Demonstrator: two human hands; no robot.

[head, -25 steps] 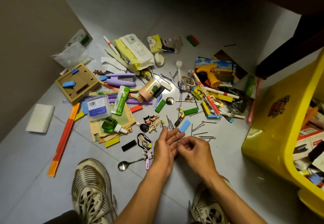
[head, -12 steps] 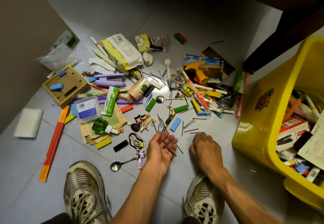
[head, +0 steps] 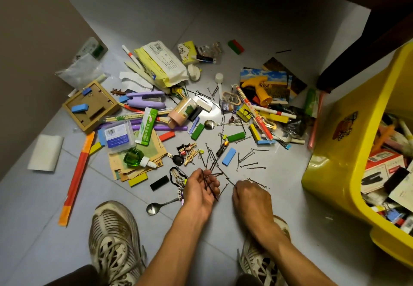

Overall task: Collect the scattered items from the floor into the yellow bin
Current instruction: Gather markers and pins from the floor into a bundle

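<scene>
On the floor [head: 223, 28] between our shoes, the left hand [head: 202, 188] lies palm-up, its grip loosely cupping a bundle of dark hairpins [head: 209, 179]. Right hand [head: 251, 193] is knuckles-up, fingertips pinching one more pin at its left edge, just beside the left palm. Loose hairpins [head: 250, 159] lie ahead, nearer the right hand, long axes mostly slanting left-right. They look thin, dark, wire-like. Yellow bin [head: 335, 162] sits well right, part-filled.

Pale tiled floor [head: 257, 46]; beige wall [head: 29, 39] at left — two worn sneakers [head: 114, 241] at the bottom edge
</scene>
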